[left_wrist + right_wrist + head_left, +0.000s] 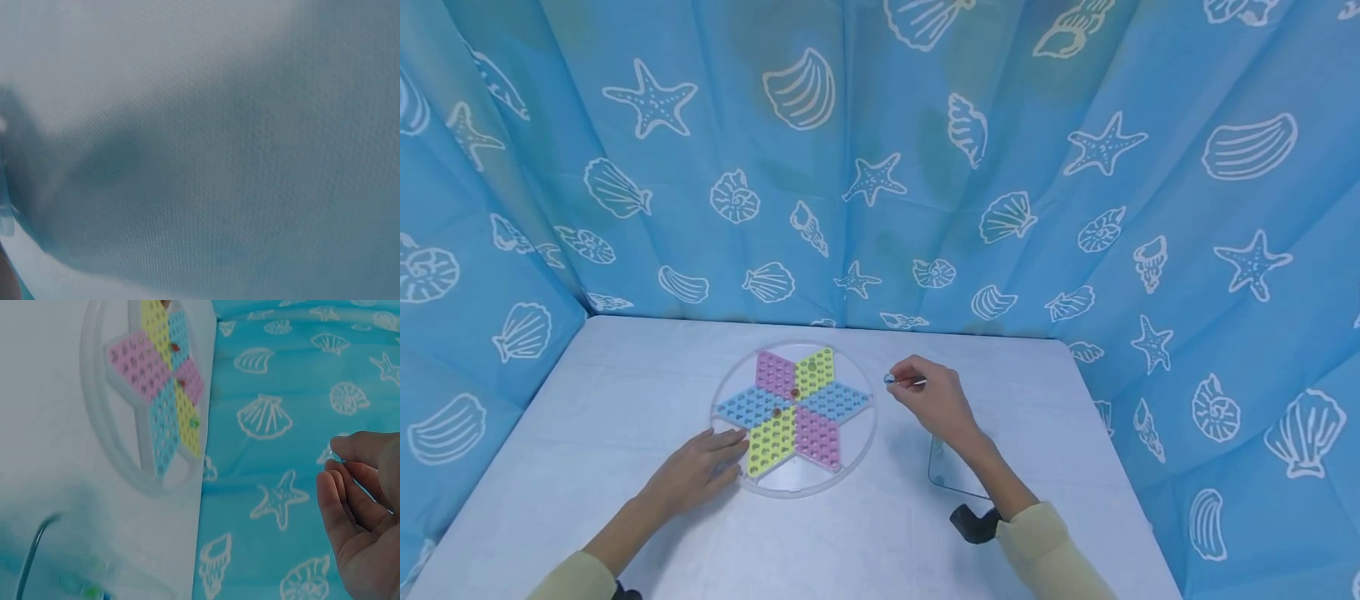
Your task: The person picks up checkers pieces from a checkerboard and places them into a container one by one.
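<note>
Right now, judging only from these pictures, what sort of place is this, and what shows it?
Probably a curtained-off table area set up for a tabletop game: a blue curtain with white shells and starfish hangs behind a white table, which bears a round, star-patterned game board.

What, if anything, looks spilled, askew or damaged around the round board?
Nothing stands out: the round board lies flat, a green marble and two reddish marbles rest on it, and the right hand pinches a small marble.

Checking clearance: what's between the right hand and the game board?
Head view: beyond the marble the right hand pinches, only white tablecloth shows before the game board.
</note>
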Demonstrator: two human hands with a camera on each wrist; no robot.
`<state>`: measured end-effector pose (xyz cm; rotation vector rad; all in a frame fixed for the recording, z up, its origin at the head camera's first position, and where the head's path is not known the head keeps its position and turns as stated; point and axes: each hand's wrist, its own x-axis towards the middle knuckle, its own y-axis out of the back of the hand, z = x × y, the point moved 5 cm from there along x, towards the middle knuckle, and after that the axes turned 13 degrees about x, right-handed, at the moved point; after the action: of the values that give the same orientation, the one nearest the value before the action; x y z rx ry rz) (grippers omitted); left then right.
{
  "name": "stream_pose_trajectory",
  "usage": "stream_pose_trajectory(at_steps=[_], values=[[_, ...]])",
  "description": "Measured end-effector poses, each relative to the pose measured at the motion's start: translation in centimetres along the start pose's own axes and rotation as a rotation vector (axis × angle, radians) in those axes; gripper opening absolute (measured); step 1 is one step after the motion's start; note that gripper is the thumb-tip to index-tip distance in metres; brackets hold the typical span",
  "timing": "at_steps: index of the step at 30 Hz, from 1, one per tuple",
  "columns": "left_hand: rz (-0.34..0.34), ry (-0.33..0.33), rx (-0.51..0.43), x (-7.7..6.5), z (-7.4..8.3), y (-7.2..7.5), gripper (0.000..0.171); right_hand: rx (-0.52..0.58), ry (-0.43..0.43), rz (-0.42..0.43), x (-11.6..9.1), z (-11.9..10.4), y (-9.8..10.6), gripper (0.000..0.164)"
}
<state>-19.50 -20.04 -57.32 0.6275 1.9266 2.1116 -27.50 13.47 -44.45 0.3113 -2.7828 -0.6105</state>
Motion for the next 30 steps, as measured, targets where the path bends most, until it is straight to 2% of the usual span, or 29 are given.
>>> stream_pose_trajectory(at_steps=[8,15,23,30], values=[[-0.006,0.004,-0.003,0.0,0.1,0.1,0.038,-0.053,-0.039,0.028,-2.3,2.2,3.1,0.013],[0.006,-0.002,-0.002,0.0,0.0,0.1,0.038,-0.093,-0.045,0.05,-4.3,4.4,5.0,0.013],[-0.002,-0.001,-0.004,0.0,0.0,0.0,0.038,-0.117,-0.124,0.079,-6.3,6.8,5.8,0.015],[0.0,-0.001,0.016,0.1,0.1,0.0,0.038,-0.143,-0.187,0.084,-7.7,8.8,5.4,0.014]])
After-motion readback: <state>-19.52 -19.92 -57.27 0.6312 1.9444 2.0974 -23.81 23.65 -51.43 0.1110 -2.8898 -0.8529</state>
